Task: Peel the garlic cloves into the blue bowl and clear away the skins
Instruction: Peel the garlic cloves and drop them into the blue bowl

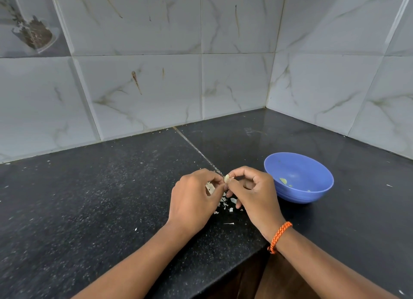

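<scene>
A pale garlic clove (227,178) is pinched between the fingertips of both hands, just above the black counter. My left hand (193,200) holds it from the left with curled fingers, and a scrap of skin shows under its fingers. My right hand (252,191), with an orange braided band at the wrist, pinches the clove from the right. The blue bowl (312,164) stands right of my right hand, and a few small peeled garlic pieces (283,181) lie inside it. Several white skin flakes (228,206) lie on the counter below the hands.
The black speckled counter (89,198) meets marble-patterned wall tiles (237,86) at the back and right, forming a corner. The counter's front edge (223,274) runs diagonally near my forearms. Tiny white crumbs dot the surface.
</scene>
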Demonstrator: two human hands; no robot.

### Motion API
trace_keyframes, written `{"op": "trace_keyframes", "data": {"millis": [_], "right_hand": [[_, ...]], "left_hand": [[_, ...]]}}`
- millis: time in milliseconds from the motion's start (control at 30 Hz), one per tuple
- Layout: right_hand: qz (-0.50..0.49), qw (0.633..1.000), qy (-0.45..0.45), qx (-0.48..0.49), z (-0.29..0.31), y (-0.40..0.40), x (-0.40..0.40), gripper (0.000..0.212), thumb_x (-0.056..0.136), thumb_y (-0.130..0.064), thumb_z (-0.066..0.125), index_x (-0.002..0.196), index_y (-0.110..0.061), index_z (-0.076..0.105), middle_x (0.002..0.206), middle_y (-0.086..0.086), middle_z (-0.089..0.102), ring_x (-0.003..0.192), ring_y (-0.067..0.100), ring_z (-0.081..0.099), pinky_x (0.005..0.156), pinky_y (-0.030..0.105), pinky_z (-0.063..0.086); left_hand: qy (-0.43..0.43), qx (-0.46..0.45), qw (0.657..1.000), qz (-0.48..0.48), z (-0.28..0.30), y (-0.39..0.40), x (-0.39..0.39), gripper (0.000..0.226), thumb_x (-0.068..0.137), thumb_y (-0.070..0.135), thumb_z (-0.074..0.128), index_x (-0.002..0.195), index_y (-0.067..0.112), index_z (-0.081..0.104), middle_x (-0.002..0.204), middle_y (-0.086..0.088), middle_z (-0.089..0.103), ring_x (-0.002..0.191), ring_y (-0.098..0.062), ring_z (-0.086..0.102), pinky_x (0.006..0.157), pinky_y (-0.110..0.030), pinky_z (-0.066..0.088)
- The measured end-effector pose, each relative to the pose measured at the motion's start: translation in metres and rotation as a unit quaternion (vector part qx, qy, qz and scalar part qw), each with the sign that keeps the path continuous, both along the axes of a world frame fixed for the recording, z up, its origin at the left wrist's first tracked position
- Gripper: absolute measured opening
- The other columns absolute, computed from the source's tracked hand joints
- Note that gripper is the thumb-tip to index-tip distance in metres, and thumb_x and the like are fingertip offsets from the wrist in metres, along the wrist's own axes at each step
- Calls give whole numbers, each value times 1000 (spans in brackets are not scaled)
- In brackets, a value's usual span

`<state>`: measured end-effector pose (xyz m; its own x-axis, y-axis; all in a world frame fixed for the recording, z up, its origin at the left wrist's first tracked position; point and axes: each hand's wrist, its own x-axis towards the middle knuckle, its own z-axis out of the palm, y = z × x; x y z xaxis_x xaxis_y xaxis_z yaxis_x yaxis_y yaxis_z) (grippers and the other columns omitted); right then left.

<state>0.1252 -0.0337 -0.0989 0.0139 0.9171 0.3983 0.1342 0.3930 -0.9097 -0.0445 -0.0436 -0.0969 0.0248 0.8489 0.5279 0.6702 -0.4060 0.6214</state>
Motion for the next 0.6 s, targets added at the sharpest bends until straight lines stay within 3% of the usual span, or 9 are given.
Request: {"op": "trace_keyframes", "data": {"millis": [133,300,467,600], "right_hand": [[-32,998,-46,37,1,-2,2,12,94,-6,74,88,-16,79,71,-1,77,68,24,76,56,41,64],[-34,996,-66,56,0,-3,0,12,94,-6,75,92,-18,79,81,-8,78,78,14,78,65,38,65],[-33,993,-78,86,1,-5,2,12,94,-10,78,96,-21,78,96,-12,74,88,18,76,65,40,66],[-50,990,-96,90,2,-3,0,19,90,-16,84,101,-25,71,106,-14,65,84,18,74,62,40,64]], "left_hand": [[33,27,999,18,5,-4,2,5,97,38,75,94,40,78,94,26,73,79,-1,66,71,-28,54],[42,27,999,22,3,-1,2,7,101,43,69,96,41,74,97,27,71,72,0,63,67,-29,52],[-33,-2,999,-12,2,2,0,11,102,40,70,92,38,73,90,23,73,63,-6,68,69,-40,59],[-107,-27,994,-24,1,6,-5,14,102,37,72,88,37,74,81,19,74,58,-13,71,70,-48,62]]}}
